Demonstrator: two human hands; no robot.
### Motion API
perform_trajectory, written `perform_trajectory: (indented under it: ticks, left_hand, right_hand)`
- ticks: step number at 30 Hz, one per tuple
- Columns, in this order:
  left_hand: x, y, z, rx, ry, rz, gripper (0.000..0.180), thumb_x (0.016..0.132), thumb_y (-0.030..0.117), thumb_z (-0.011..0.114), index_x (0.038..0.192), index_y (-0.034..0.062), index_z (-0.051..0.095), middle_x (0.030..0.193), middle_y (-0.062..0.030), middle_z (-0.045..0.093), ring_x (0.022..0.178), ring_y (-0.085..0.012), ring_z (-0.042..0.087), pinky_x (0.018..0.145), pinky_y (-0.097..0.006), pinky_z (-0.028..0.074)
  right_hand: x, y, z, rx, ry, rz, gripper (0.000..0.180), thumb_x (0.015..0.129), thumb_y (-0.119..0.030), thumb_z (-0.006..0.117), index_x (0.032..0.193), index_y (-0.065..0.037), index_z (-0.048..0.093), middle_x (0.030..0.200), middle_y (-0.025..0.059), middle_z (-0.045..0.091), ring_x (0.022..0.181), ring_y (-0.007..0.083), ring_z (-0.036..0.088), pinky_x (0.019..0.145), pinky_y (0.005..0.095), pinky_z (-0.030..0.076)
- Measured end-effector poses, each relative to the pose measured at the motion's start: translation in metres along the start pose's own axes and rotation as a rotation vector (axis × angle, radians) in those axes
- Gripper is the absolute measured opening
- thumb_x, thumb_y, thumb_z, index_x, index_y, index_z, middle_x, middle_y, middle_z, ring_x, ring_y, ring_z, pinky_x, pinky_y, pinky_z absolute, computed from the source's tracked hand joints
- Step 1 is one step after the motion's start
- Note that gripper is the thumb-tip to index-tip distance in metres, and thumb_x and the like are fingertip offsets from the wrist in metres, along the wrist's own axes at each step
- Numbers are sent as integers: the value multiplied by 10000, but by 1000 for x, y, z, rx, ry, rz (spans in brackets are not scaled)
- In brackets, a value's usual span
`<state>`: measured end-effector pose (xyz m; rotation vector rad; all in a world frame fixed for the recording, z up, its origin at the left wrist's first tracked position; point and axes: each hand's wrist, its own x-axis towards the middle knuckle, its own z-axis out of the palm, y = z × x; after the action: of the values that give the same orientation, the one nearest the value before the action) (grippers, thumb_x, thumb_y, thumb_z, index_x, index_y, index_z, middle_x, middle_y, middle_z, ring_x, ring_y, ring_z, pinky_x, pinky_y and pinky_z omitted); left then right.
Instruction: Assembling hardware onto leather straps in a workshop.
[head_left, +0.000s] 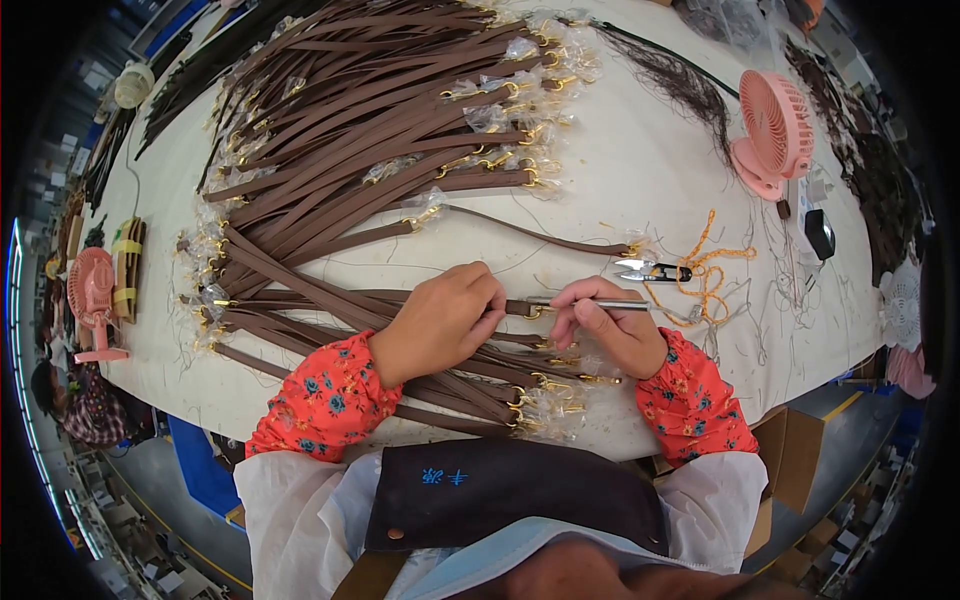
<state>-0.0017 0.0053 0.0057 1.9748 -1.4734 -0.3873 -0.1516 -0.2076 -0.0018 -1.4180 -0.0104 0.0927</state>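
Observation:
Low over the table, my left hand (447, 312) is closed on a brown strap (518, 307) whose end points right. A slim silver, pen-shaped tool (600, 303) lies in the closed fingers of my right hand (615, 330). Its tip is at the strap's end, beside a gold metal fitting (537, 311); whether they touch I cannot tell. More brown straps (465, 390) with gold clasps in clear plastic lie under and around both hands. Just beyond my right hand are black-handled thread snips (655, 272) and a tangled orange cord (708, 268).
A large heap of brown straps (390, 110) covers the table's far left. Pink fans stand at the right (773, 130) and left (92, 300). Dark loose threads (690, 85) lie at the far right. An open cardboard box (795, 455) is below the table's right edge.

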Motion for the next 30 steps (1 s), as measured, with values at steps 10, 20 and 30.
perform_trajectory:
  ticks: [10,20,30]
  left_hand:
    - [2,-1,2,21,2,-14,136,849,74,651,909,20,542,860,-136,575,808,-339,583,692,-421,471]
    - [2,0,2,26,18,-4,142,849,72,651,904,24,530,848,-125,571,792,-330,578,678,-416,467]
    - [1,-1,3,16,31,0,145,843,68,657,905,27,532,841,-126,571,771,-328,577,663,-413,464]
  right_hand:
    - [-1,-2,0,20,-27,27,306,1054,-215,445,1190,37,554,917,83,653,839,126,626,766,267,515]
    - [0,-1,0,3,-51,25,319,1054,-232,449,1192,35,557,923,82,655,856,125,628,778,264,516]
    - [-1,-1,0,-2,-53,36,325,1055,-242,446,1194,30,558,925,81,655,857,122,627,777,261,512]
